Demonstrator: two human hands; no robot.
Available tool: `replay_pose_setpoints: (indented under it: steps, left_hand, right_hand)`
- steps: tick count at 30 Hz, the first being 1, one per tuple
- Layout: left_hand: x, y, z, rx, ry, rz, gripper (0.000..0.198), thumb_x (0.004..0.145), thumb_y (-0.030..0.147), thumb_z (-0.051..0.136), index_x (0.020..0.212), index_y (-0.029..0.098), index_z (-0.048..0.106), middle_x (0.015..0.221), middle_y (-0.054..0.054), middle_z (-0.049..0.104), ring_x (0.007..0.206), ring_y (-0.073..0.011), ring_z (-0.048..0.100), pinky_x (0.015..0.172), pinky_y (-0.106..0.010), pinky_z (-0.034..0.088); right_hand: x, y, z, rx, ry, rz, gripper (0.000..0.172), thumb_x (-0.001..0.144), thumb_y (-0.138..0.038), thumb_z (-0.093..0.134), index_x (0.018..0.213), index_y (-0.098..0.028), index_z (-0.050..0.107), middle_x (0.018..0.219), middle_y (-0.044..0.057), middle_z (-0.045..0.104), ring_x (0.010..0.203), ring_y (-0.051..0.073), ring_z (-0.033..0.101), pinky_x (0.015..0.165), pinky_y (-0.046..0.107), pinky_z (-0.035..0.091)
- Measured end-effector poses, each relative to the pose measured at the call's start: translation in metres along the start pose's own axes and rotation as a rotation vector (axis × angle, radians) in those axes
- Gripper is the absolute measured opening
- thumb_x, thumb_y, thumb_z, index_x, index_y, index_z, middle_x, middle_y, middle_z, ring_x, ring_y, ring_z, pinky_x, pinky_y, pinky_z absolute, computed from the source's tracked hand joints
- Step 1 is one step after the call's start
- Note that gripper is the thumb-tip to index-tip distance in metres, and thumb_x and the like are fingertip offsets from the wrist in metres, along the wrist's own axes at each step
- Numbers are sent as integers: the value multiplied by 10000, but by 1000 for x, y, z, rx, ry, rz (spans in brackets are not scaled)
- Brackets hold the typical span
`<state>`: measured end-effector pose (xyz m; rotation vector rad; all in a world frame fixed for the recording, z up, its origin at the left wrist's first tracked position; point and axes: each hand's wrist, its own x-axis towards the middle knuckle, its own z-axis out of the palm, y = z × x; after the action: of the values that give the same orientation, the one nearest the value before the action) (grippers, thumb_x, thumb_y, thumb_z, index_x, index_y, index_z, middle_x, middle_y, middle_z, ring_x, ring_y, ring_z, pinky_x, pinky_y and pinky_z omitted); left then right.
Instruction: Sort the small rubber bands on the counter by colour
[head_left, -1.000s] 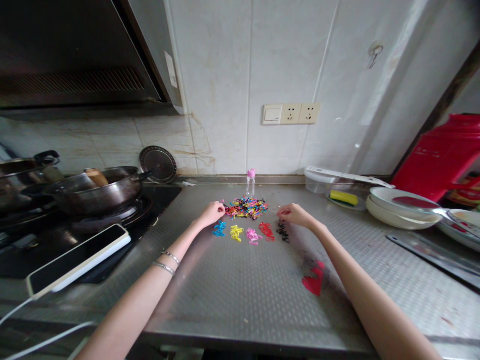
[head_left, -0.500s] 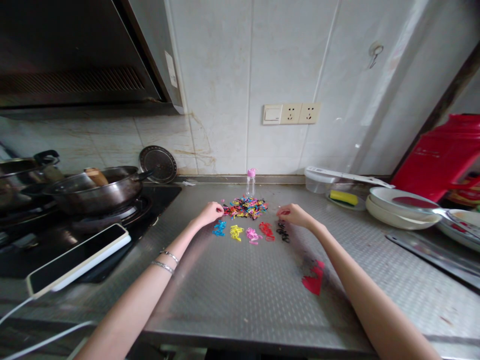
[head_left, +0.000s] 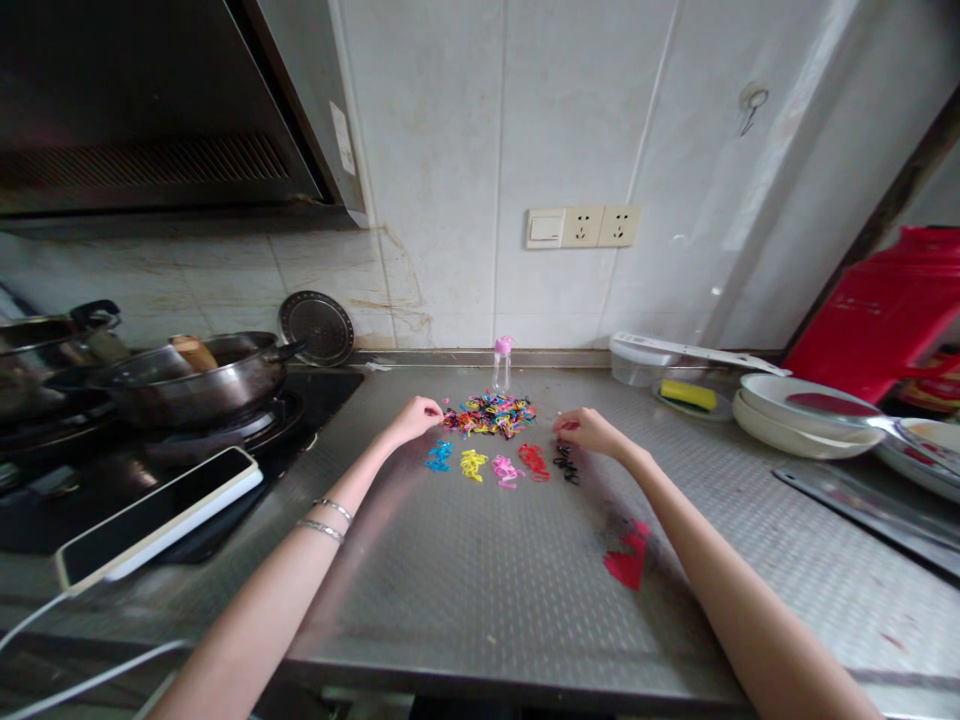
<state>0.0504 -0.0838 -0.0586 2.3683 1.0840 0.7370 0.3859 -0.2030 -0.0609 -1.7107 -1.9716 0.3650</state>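
A mixed heap of small coloured rubber bands (head_left: pixel 491 414) lies on the steel counter (head_left: pixel 487 570). In front of it lie small sorted piles: blue bands (head_left: pixel 439 457), yellow bands (head_left: pixel 472 464), pink bands (head_left: pixel 507 470), red bands (head_left: pixel 534 460) and black bands (head_left: pixel 566 463). My left hand (head_left: pixel 414 417) rests at the heap's left edge, fingers pinched at the bands. My right hand (head_left: pixel 589 429) hovers right of the heap, just above the black pile, pinching something small and red. Whether the left fingers hold a band is too small to tell.
A small bottle with a pink cap (head_left: pixel 502 364) stands behind the heap. A phone on a cable (head_left: pixel 154 517) lies at the stove's edge, with pans (head_left: pixel 187 378) behind. Bowls (head_left: pixel 802 412), a sponge (head_left: pixel 688 395) and a red flask (head_left: pixel 885 310) sit at the right.
My left hand has drawn slightly back to the left from the heap's edge. The right hand has barely moved.
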Motion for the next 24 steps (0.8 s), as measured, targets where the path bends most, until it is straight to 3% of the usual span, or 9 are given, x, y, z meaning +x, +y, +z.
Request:
replay_pose_setpoints:
  steps: [10, 16, 20, 24]
  left_hand:
    - [3, 11, 4, -80, -5, -5, 171, 709, 231, 518, 700, 108, 636, 693, -43, 632, 670, -138, 552, 670, -252, 411]
    - [6, 59, 20, -15, -11, 109, 160, 706, 248, 551, 695, 119, 645, 725, -46, 612, 663, -133, 529, 647, -242, 394]
    - [1, 96, 41, -16, -116, 257, 145, 716, 210, 537, 665, 132, 648, 709, -43, 618, 665, -129, 528, 644, -232, 380]
    - [-2, 115, 64, -20, -146, 312, 141, 720, 203, 540, 657, 141, 650, 713, -44, 625, 683, -133, 533, 666, -237, 371]
  right_hand:
    - [0, 1, 0, 44, 13, 12, 212, 638, -166, 488, 739, -152, 674, 717, 30, 680, 640, 141, 596, 625, 210, 441]
    - [-1, 2, -3, 120, 36, 53, 246, 644, -190, 483, 787, -139, 676, 705, 31, 677, 643, 147, 603, 597, 211, 449]
    - [-2, 2, -4, 119, 54, 61, 267, 653, -208, 477, 807, -126, 680, 714, 41, 676, 627, 148, 597, 563, 209, 443]
    - [-3, 4, -4, 86, 62, 60, 278, 649, -197, 471, 816, -138, 685, 676, 26, 671, 611, 146, 585, 566, 211, 440]
